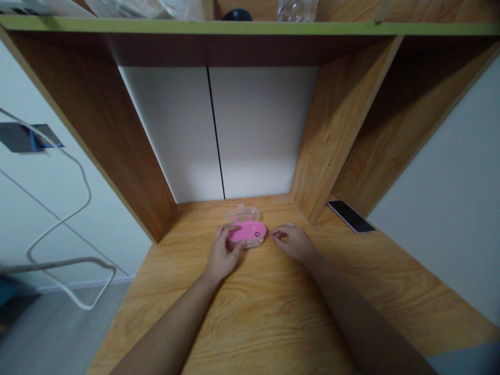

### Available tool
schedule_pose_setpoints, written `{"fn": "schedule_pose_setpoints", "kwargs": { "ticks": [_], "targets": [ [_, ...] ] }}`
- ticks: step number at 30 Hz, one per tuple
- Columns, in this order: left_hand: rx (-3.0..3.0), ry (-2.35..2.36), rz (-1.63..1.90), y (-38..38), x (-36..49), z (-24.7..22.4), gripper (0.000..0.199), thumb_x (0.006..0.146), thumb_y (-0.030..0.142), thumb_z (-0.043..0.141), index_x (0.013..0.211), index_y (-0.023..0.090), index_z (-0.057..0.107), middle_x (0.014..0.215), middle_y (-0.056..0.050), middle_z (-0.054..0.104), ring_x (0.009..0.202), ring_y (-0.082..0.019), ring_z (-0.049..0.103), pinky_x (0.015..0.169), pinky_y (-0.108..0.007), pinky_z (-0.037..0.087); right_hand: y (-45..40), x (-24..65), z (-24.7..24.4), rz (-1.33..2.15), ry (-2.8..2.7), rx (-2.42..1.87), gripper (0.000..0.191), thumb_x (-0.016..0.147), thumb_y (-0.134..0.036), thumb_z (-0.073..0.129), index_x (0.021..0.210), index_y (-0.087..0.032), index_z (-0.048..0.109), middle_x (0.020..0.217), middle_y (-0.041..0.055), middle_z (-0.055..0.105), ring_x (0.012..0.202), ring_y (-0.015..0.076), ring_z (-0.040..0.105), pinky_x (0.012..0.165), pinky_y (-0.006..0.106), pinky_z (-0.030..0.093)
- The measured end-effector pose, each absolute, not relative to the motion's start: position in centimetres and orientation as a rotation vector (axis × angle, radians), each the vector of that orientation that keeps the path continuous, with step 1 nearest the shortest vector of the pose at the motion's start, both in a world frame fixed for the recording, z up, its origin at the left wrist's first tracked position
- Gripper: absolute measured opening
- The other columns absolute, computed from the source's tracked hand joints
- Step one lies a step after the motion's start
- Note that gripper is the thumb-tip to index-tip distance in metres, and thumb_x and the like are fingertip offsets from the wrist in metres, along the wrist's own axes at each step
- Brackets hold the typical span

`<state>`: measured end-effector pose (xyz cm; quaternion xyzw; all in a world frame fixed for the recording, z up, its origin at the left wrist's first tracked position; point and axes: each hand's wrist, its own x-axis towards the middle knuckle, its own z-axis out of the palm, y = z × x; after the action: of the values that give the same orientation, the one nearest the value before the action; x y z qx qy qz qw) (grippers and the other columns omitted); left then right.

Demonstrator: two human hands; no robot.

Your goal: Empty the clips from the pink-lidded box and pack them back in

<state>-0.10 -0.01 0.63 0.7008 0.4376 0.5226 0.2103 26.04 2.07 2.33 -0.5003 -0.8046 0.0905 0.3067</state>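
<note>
A small pink oval case [247, 229] with a clear lower body lies on the wooden desk. Its clear lid [250, 213] stands open at the far side. My left hand [222, 252] grips the left end of the case, fingers on top and thumb along the near side. On the pink surface, toward the right end, sits a small dark ring-shaped mark or piece [257, 234]; I cannot tell which. Just right of the case, and apart from it, my right hand [294, 243] has its thumb and fingertips pinched together. Whatever is between them is too small to make out.
A phone [350, 216] lies at the right, by the shelf's upright panel [336, 130]. Overhead runs a shelf edge [250, 27] with clear plastic items on it. At the left a white cable [84, 187] hangs beyond the desk [258, 323].
</note>
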Motion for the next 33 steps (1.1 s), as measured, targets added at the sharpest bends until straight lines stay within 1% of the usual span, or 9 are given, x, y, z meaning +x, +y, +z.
{"fn": "schedule_pose_setpoints", "kwargs": {
  "ticks": [5,9,12,19,23,26,29,33],
  "targets": [
    [1.946,1.228,1.456,0.0,-0.1,0.5,0.036,0.083,0.02,0.071,0.118,0.023,0.064,0.121,-0.009,0.059,0.117,-0.026,0.056,0.106,-0.047,0.045,2.6,26.6,1.7,0.199,-2.085,-1.395,0.01,0.086,-0.023,0.066,0.089,-0.022,0.076,0.083,0.004,0.074,0.082,0.0206,0.065,0.078,0.033,0.051],
    [1.946,1.224,1.46,0.1,-0.1,0.4,0.036,0.083,0.021,0.071,0.118,0.023,0.064,0.12,-0.009,0.059,0.118,-0.026,0.056,0.105,-0.046,0.045,3.0,26.8,1.5,0.157,-2.086,-1.422,0.01,0.087,-0.024,0.066,0.088,-0.022,0.076,0.084,0.0041,0.075,0.085,0.0216,0.065,0.082,0.034,0.05],
    [1.95,1.229,1.457,0.1,-0.2,0.4,0.036,0.083,0.022,0.071,0.118,0.023,0.063,0.12,-0.009,0.059,0.117,-0.026,0.057,0.104,-0.046,0.046,3.2,26.9,1.4,0.109,-2.084,-1.447,0.01,0.087,-0.022,0.065,0.087,-0.022,0.075,0.086,0.0046,0.076,0.089,0.0225,0.065,0.085,0.035,0.049],
    [1.945,1.228,1.452,0.0,-0.2,0.4,0.036,0.084,0.022,0.07,0.119,0.023,0.063,0.121,-0.009,0.059,0.117,-0.026,0.056,0.105,-0.046,0.045,3.4,27.2,1.4,0.052,-2.072,-1.525,0.013,0.088,-0.02,0.062,0.089,-0.022,0.075,0.092,0.0052,0.076,0.093,0.022,0.064,0.086,0.034,0.048],
    [1.944,1.221,1.458,0.0,-0.1,0.4,0.036,0.084,0.021,0.07,0.119,0.023,0.062,0.121,-0.009,0.059,0.118,-0.025,0.056,0.105,-0.045,0.045,3.5,27.1,1.2,0.045,-2.092,-1.585,0.015,0.091,-0.027,0.062,0.092,-0.023,0.076,0.097,0.006,0.075,0.099,0.0232,0.061,0.09,0.036,0.044],
    [1.946,1.216,1.462,0.1,-0.2,0.4,0.036,0.084,0.022,0.07,0.118,0.023,0.063,0.121,-0.009,0.059,0.117,-0.026,0.056,0.105,-0.045,0.045,3.5,27.0,0.8,0.045,-2.118,-1.61,0.02,0.093,-0.034,0.062,0.103,-0.025,0.076,0.106,0.0077,0.072,0.106,0.0257,0.058,0.092,0.039,0.041],
    [1.949,1.218,1.456,0.1,-0.2,0.4,0.034,0.084,0.022,0.071,0.117,0.023,0.063,0.121,-0.009,0.059,0.117,-0.026,0.056,0.105,-0.045,0.045,3.5,26.8,0.5,0.044,-2.142,-1.589,0.023,0.094,-0.037,0.061,0.111,-0.029,0.075,0.114,0.0086,0.068,0.111,0.0274,0.055,0.093,0.042,0.038],
    [1.939,1.212,1.47,0.0,-0.1,0.5,0.034,0.084,0.022,0.071,0.118,0.023,0.063,0.121,-0.009,0.059,0.117,-0.026,0.056,0.105,-0.045,0.045,3.4,26.7,0.5,0.063,-2.15,-1.567,0.02,0.095,-0.035,0.061,0.107,-0.031,0.076,0.114,0.0087,0.066,0.111,0.0271,0.053,0.092,0.043,0.037]
  ]
}}
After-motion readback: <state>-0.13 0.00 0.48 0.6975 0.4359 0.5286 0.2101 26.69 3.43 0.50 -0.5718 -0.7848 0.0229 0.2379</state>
